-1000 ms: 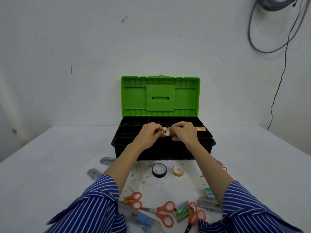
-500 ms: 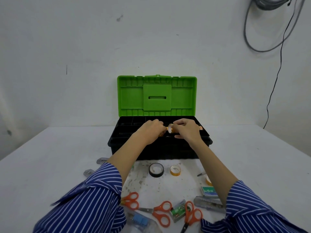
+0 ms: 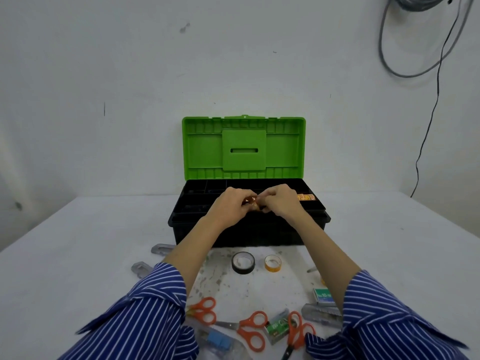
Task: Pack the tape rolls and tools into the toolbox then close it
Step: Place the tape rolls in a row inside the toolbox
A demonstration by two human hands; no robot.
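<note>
Both hands meet over the middle of the open toolbox (image 3: pixel 249 231), above its black tray; the left hand (image 3: pixel 232 207) and the right hand (image 3: pixel 281 202) have their fingers curled inward, pinching between them a small orange-and-clear thing (image 3: pixel 253 203), most likely a small tape roll, though the fingers hide most of it; the green lid (image 3: pixel 243 148) stands upright behind the hands, so closing is far off.

At the right end of the toolbox tray lies a row of small orange pieces (image 3: pixel 306 197); I cannot tell what they are. In front of the toolbox, on the tabletop (image 3: pixel 78 242), a black tape roll (image 3: pixel 243 262) and a yellow tape roll (image 3: pixel 272 263) lie flat, just beside each other but apart; nearer the person than these are three orange-handled scissors (image 3: pixel 253 329), a green staple box (image 3: pixel 324 297) and some clear plastic tools, partly hidden by the striped sleeves.

The rolls should be light and stiff, with smooth outer faces that could slip; a pinch through the core and over the rim looks safest; the small thing in hand needs only fingertip pressure; the scissors are best taken by the handles, blades closed, since the points could snag the tray dividers.
</note>
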